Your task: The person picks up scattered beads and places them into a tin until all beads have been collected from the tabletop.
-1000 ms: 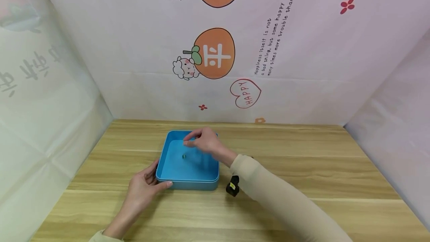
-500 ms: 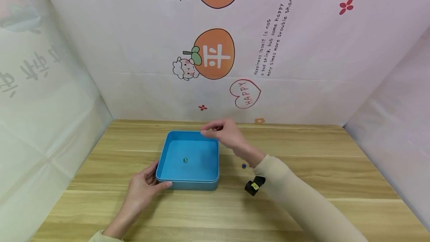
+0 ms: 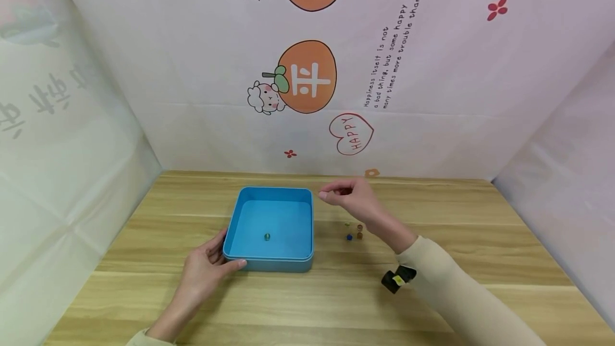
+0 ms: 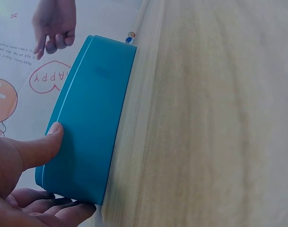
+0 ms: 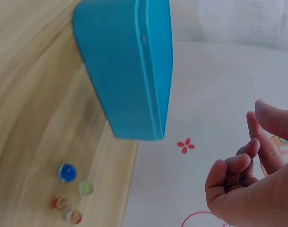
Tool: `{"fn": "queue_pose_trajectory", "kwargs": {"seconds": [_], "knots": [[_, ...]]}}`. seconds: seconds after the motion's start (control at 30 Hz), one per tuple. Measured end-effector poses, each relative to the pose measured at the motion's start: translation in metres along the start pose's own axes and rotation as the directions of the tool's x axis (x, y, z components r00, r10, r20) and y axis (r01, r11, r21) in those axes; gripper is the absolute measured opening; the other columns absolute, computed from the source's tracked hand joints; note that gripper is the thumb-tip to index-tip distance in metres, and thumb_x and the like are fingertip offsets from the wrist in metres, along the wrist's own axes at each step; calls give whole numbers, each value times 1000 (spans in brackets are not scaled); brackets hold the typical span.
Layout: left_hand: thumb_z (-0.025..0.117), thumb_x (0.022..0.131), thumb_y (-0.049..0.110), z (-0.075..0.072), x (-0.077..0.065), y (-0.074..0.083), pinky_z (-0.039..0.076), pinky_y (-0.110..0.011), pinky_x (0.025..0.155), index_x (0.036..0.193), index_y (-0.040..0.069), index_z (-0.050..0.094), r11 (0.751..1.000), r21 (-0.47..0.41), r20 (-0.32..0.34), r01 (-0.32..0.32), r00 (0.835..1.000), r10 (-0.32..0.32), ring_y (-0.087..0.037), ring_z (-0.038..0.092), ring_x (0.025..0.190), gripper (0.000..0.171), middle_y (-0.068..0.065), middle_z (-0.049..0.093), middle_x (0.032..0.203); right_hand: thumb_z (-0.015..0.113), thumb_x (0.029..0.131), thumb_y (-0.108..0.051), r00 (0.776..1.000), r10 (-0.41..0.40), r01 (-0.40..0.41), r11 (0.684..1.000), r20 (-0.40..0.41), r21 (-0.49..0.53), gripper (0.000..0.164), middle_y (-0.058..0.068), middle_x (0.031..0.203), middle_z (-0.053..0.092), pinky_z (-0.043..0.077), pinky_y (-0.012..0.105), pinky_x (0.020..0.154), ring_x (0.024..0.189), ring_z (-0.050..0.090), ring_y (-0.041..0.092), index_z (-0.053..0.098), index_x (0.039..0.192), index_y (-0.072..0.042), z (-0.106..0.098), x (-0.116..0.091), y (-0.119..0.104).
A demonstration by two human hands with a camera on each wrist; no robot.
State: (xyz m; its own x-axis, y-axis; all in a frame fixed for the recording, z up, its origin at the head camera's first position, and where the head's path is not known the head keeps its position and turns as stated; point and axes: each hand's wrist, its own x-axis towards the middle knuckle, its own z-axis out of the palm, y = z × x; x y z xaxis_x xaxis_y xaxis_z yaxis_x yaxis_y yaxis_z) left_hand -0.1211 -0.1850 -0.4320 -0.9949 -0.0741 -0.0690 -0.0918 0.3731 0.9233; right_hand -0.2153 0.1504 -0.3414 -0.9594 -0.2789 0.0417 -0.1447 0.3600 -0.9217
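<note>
A blue square box (image 3: 283, 265) stands on the wooden table. My left hand (image 3: 204, 268) holds its near left corner, the thumb on the front wall (image 4: 87, 123) and the other fingers round the left side. Inside the box lies a single greenish glass marble (image 3: 267, 237). To the right of the box and apart from it, my right hand (image 3: 357, 202) hovers above the table. In the right wrist view its fingers are loosely curled with nothing visible between them. Below that hand several marbles sit close together: a blue marble (image 5: 67, 172), a yellow-green marble (image 5: 86, 188) and orange-brown ones (image 5: 74, 216).
A white sheet (image 3: 432, 138) printed with cartoons and lettering rises along the table's back edge, with more sheeting at both sides. The right wrist carries a black strap device (image 3: 399, 279). Bare wood of the table (image 3: 456, 260) stretches off to the right.
My right hand has moved from over the box to the right, uncovering the marbles on the table. The marble in the box has rolled towards the front. The left hand has stayed put.
</note>
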Motion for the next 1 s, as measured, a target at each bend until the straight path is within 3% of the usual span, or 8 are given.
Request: {"fn": "queue_pose_trajectory", "kwargs": {"seconds": [0.23,0.37,0.7,1.0], "knots": [[91,86,14,0,0,1,50,-38,105,160,-6,35,1000,-18,7,12,1000,-12,-38,42,145,96,-28,36,162,76,101,-23,1000,6,-6,1000,-27,0,26,8,108,74,52,32,78,89,60,23,79,115,-2,-16,-12,19],[91,86,15,0,0,1,50,-38,105,161,-6,34,1000,-24,9,15,1000,-15,-38,41,145,96,-28,35,162,76,101,-25,998,50,-50,999,-35,-5,26,8,109,74,52,32,80,93,62,24,79,116,-3,-22,-20,26],[91,86,13,0,-2,2,51,-40,105,160,-7,34,999,-44,20,-8,1000,9,-38,43,144,95,-29,36,161,76,101,-24,992,110,-111,994,-69,-16,28,8,108,74,53,42,87,100,64,32,79,118,-3,-34,-38,46],[90,87,15,-1,-3,2,50,-40,105,161,-5,33,999,-35,21,4,1000,-4,-37,42,144,95,-27,35,163,75,102,-25,986,140,-144,989,-85,-36,34,8,115,75,54,48,95,102,65,22,76,122,1,-43,-48,65]]}}
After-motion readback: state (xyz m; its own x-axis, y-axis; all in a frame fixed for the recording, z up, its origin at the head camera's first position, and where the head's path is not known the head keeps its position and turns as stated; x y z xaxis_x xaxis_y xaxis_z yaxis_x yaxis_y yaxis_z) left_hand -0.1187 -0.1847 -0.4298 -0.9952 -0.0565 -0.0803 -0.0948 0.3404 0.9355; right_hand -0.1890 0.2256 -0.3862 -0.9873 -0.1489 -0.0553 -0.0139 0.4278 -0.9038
